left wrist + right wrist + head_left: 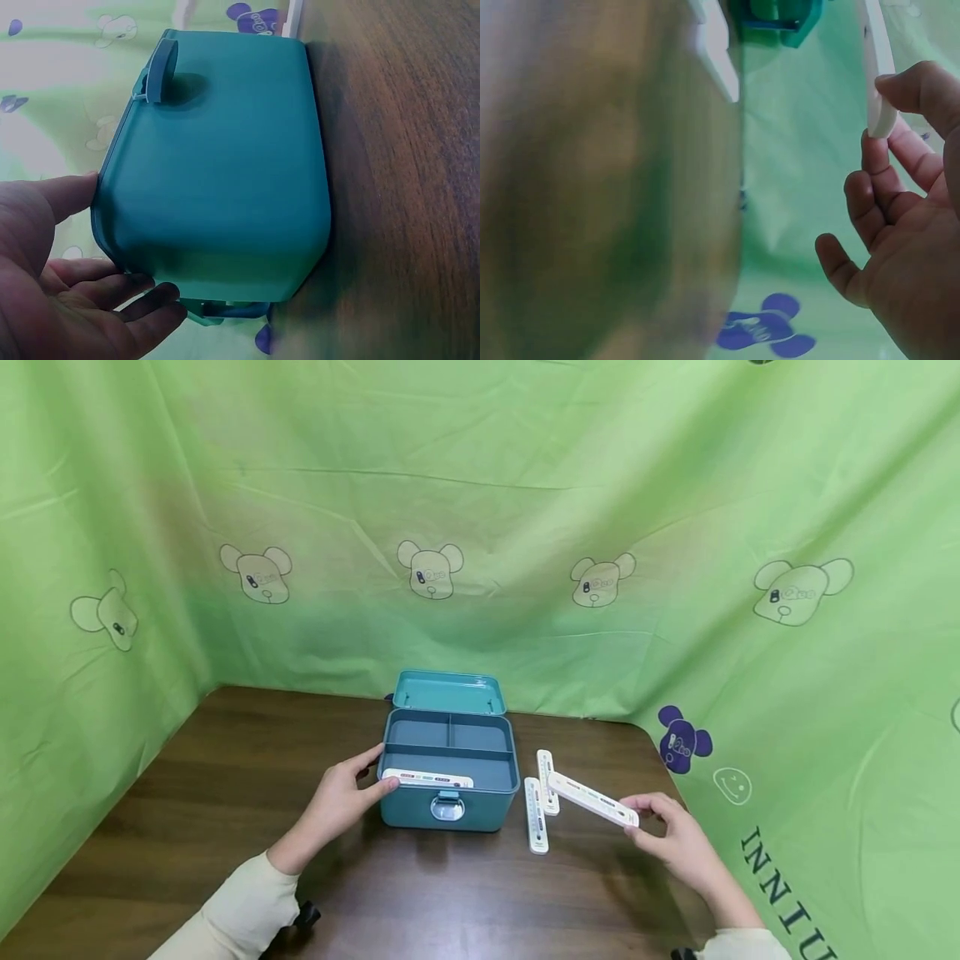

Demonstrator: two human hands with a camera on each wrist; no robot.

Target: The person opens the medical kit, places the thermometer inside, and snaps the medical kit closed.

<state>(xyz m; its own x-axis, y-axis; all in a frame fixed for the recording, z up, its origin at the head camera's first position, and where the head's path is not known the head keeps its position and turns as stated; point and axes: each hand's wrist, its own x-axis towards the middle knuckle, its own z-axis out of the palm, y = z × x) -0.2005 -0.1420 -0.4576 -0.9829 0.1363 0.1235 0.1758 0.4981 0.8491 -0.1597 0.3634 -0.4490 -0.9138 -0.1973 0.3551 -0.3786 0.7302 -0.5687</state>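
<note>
A teal storage box [442,814] stands on the table with its lid [450,692] tipped back and its clasp hanging at the front. My left hand [339,802] holds its front left corner, thumb at the front rim and fingers along the left side. Inside the front compartment a white thermometer [427,778] leans along the front wall. My right hand [671,843] pinches the near end of another thermometer [592,799] between thumb and fingers, right of the box. In the right wrist view that held thermometer [880,82] points away from the palm.
Two more thermometers, one nearer [536,817] and one farther [547,768], lie on the brown table [247,793] close to the box's right side. A divider splits the rear of the box into two compartments. Green printed cloth [517,635] hangs behind and beside the table.
</note>
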